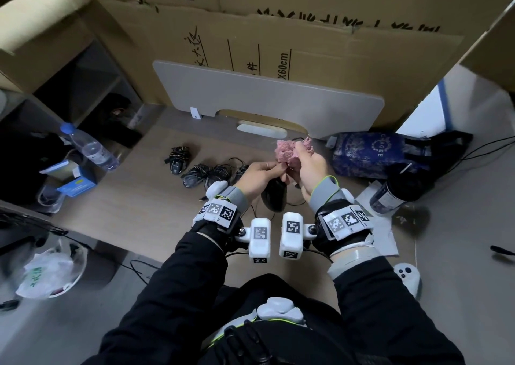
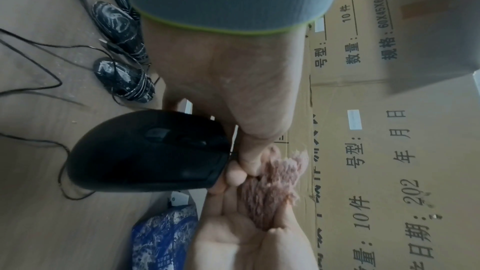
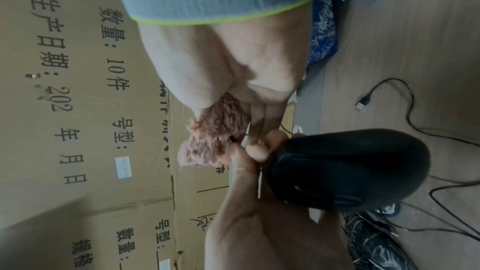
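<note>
Item 1, left hand [image 1: 257,176]: I log it raised over the desk [image 1: 139,197], fingers curled round the front end of the black mouse [image 1: 274,198], thumb tip against the pink cloth [image 1: 285,152].

Item 2, right hand [image 1: 310,166]: just beside the left, thumb and fingers bunched round the pink cloth, which sticks out above both hands.

Item 3, black mouse: held clear of the desk, under the left palm, its nose touching the cloth. Its cable [image 2: 61,171] hangs down to the desk.

Item 4, on the desk to the left: wrapped mice [image 1: 178,159], each bound in its own cable, and a water bottle [image 1: 89,148] farther left.

Item 5, to the right: a blue patterned bag [image 1: 370,152].

Item 6, behind: cardboard boxes [image 1: 278,38].
</note>
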Tool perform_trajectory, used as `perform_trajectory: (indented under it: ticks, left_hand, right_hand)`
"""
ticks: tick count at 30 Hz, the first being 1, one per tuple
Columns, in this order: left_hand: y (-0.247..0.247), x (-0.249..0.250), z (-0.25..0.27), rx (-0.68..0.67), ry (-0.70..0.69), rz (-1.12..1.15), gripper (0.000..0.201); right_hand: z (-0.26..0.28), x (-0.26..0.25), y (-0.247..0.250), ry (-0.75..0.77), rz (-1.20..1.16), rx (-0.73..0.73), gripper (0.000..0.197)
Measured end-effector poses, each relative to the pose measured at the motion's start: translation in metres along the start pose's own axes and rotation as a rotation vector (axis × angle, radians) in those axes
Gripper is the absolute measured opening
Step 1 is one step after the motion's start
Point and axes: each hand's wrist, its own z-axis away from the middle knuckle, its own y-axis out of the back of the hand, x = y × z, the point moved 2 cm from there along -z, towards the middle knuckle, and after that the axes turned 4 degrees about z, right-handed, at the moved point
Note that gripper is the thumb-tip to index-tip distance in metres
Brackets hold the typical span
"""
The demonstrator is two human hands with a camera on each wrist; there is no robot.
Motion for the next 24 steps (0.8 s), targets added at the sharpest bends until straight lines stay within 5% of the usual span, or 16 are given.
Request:
perform_trajectory:
  ticks: [9, 14, 20, 24]
  left_hand:
    - [0.034, -0.013, 0.008, 0.172, 0.07, 0.13, 0.037]
    - [0.028, 0.0, 0.012, 0.11, 0.156, 0.049, 0.049]
    - [0.001, 0.018, 0.01, -0.056, 0.081, 0.066, 0.041]
    - [-0.005, 0.019, 0.007, 0.037, 0.081, 0.151, 0.043]
  right_hand:
    - [-0.015, -0.011, 0.036, -0.029, -0.291, 0.289, 0.02]
    - [-0.012, -0.009, 0.032, 0.004, -0.205, 0.268, 0.018]
    - [-0.002, -0.006, 0.007, 0.104, -0.013, 0.138, 0.026]
    - [-0.004, -0.001, -0.006, 0.126, 0.024, 0.073, 0.018]
